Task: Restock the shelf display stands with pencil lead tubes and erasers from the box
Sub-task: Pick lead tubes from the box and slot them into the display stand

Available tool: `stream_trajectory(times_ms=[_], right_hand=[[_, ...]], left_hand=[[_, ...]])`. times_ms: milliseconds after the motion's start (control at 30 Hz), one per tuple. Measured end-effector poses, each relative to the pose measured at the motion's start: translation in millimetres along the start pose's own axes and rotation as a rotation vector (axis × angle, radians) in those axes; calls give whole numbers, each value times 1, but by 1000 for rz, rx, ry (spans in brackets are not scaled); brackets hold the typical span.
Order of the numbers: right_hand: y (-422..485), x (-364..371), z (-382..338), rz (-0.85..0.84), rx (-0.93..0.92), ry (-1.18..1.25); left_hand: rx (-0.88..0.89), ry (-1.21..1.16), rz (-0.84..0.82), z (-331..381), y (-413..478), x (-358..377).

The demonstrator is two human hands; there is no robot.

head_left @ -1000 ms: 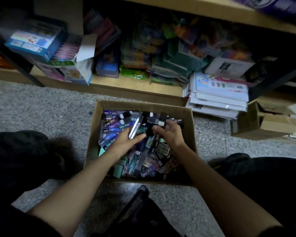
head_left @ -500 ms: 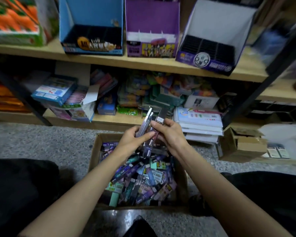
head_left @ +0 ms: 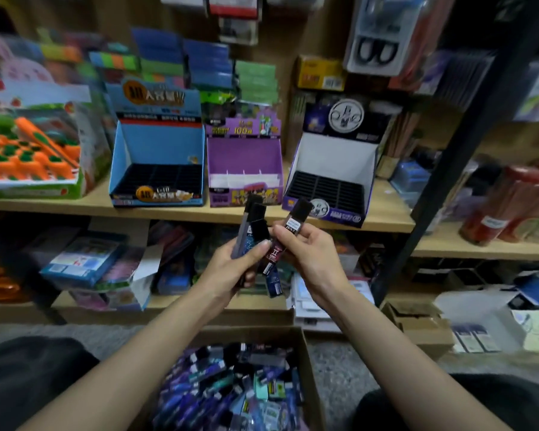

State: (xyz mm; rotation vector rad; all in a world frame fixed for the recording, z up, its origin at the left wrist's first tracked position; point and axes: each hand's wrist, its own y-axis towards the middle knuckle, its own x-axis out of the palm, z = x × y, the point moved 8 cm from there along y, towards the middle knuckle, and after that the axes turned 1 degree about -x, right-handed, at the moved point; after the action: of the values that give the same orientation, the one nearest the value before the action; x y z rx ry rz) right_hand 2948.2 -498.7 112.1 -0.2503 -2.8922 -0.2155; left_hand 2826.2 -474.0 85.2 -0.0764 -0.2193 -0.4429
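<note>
My left hand grips a small bunch of dark pencil lead tubes, black caps upward. My right hand pinches a dark red lead tube beside them, with another tube hanging below its fingers. Both hands are raised in front of the wooden shelf. On it stand three display stands with dark slotted trays: a blue one, a purple one and a white-and-purple one. The cardboard box below holds many loose tubes and erasers.
A tray of orange carrot-shaped items sits left of the blue stand. A black shelf post slants at the right. Stacked packets fill the lower shelf. A small cardboard box rests on the floor at right.
Both hands have lifted out of the box with the tubes and risen toward the upper shelf. My view has tilted up, bringing the three display stands into full sight.
</note>
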Motion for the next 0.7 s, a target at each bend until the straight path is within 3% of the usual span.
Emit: stream_trajectory(times_ms=[133, 300, 467, 567, 700], right_hand=[[24, -9, -30, 26, -37, -63], [70, -56, -71, 248, -170, -446], [126, -80, -94, 366, -234, -575], [165, -86, -89, 396, -213, -689], [206, -82, -66, 315, -133, -807]], left_hand=[[80, 90, 46, 34, 17, -2], [146, 176, 92, 67, 48, -19], [176, 251, 143, 75, 79, -38], [186, 302, 132, 77, 93, -44], [179, 175, 172, 75, 103, -50]])
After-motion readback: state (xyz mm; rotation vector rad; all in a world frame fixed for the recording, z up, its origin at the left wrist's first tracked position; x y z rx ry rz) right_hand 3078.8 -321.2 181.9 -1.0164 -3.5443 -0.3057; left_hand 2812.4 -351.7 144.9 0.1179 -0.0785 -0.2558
